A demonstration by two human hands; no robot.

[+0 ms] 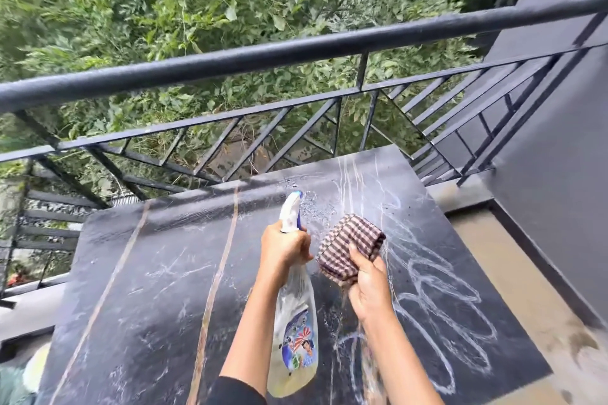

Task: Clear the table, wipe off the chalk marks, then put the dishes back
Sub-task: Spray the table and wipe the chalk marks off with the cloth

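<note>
You are in the middle stage. No dish shows on the table (148,273), so judge the clearing done; the wiping has barely begun, and putting the dishes back is left. The dishes themselves are out of view; a pale blurred shape at the near left edge cannot be identified.

Your left hand (284,246) is curled round the neck of the bottle (296,339), fingers on the trigger and nozzle aimed at the far side. Your right hand (371,286) grips the folded cloth (348,246), held just above the top and not yet touching it.

The chalk (444,299) lies thickest on the right half: white loops and scribbles from near to far, with fainter scratches on the left. A wet patch (309,204) of beads glistens just beyond the nozzle, and thin runs streak the far right. None of the top looks wiped, so nearly all the chalk is left to do.

The table is a dark, polished slab, marble-like, with pale veins and two tan seams running near to far. The bottle is clear, soft-looking plastic with a white and blue head and a bright label, holding pale liquid. The cloth is a thick woven check in brown and cream.
</note>
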